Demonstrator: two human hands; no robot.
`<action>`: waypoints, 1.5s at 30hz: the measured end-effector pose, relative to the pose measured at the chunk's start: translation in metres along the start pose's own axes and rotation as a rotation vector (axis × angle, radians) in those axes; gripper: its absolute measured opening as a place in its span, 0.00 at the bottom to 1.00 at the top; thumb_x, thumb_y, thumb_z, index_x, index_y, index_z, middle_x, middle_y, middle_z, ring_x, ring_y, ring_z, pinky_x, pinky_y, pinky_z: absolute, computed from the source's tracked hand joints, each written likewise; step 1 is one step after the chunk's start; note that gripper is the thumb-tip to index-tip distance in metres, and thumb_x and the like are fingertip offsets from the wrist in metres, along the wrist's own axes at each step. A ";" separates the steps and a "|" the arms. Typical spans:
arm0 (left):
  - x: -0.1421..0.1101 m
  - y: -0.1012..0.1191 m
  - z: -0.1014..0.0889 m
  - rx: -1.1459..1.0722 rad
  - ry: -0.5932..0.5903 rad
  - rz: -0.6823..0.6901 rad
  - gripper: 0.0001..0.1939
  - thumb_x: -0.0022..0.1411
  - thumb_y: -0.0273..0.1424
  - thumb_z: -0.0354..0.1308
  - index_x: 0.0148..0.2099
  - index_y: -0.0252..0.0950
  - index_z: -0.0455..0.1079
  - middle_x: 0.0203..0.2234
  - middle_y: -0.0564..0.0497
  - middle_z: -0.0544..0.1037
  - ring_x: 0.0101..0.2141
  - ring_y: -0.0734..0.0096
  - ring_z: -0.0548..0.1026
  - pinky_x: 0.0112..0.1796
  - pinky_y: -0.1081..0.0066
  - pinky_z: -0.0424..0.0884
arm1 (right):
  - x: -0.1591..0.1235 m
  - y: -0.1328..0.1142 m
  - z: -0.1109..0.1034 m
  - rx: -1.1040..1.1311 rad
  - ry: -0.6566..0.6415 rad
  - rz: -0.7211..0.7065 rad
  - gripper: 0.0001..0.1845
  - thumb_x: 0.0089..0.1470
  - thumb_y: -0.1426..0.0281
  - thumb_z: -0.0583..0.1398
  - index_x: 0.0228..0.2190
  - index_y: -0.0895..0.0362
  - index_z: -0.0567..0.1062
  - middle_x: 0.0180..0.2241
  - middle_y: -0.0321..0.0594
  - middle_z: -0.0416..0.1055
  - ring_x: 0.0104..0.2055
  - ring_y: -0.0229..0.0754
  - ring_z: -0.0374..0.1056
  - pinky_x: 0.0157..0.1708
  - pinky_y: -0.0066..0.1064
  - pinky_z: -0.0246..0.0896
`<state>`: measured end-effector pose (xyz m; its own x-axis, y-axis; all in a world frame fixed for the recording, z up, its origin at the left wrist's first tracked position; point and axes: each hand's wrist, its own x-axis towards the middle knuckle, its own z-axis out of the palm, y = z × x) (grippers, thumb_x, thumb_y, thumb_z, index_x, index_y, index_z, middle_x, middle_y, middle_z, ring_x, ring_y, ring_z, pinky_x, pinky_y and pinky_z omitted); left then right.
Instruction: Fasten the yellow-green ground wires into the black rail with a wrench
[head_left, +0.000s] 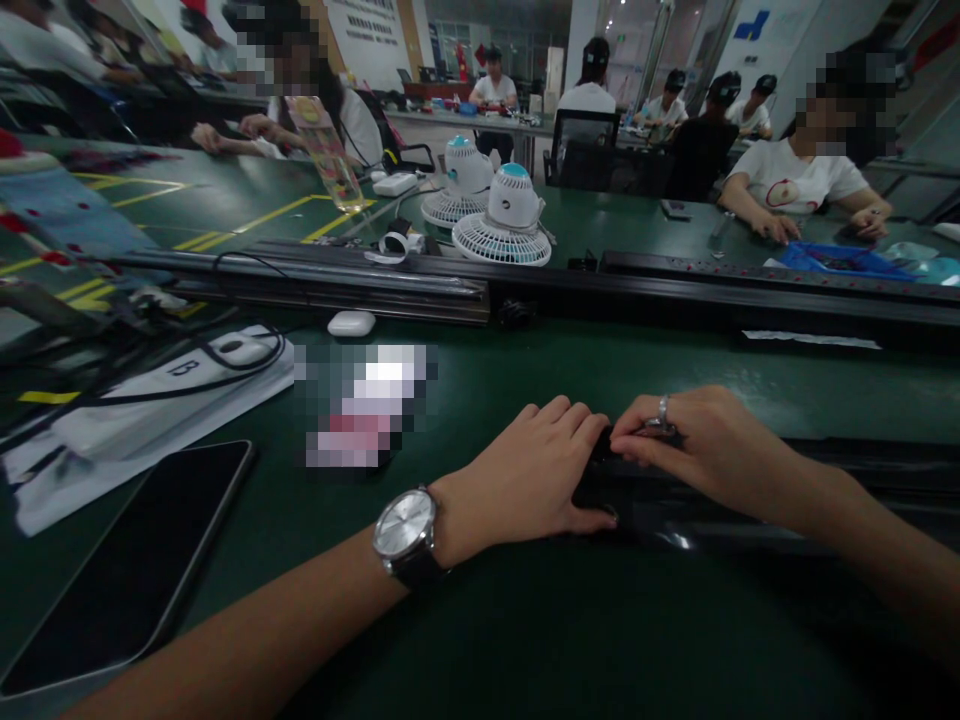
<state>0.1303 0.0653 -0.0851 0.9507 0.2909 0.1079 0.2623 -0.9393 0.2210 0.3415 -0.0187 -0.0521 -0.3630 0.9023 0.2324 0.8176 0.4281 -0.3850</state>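
Observation:
A long, glossy black piece [679, 525] lies on the green table and runs off to the right beneath my right forearm; I cannot tell whether it is a bar or folded plastic. My left hand [536, 470], with a watch on its wrist, grips the left end of it, thumb in front and fingers behind. Close beside, my right hand [697, 435] is closed in a pinch at the far edge of that end. A small dark metallic bit shows under its ringed finger, too small to name.
To the left lie a large black-screened phone [131, 570], a white power strip [165, 385] with black cables and a white earbud case [351, 324]. Black rails [555, 290] cross the table behind. Beyond stand two white fans [504, 225] and a bottle [328, 155]; co-workers sit opposite.

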 end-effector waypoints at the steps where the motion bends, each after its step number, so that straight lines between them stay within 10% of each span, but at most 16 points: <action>1: 0.000 0.000 0.000 0.003 0.000 0.000 0.38 0.59 0.54 0.68 0.61 0.34 0.65 0.51 0.43 0.73 0.49 0.53 0.70 0.50 0.58 0.69 | 0.000 0.000 -0.001 0.008 -0.017 0.000 0.04 0.62 0.76 0.66 0.36 0.56 0.80 0.32 0.33 0.81 0.31 0.38 0.76 0.34 0.27 0.62; 45: -0.005 -0.001 0.000 -0.059 -0.012 0.023 0.46 0.56 0.61 0.66 0.63 0.34 0.62 0.52 0.43 0.73 0.49 0.55 0.72 0.46 0.62 0.68 | -0.008 0.020 -0.014 0.116 -0.143 0.157 0.08 0.64 0.65 0.62 0.40 0.50 0.82 0.35 0.35 0.83 0.33 0.42 0.79 0.34 0.32 0.70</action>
<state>0.1250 0.0649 -0.0856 0.9583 0.2669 0.1017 0.2308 -0.9333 0.2750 0.3670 -0.0176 -0.0496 -0.3018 0.9527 0.0355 0.8156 0.2773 -0.5079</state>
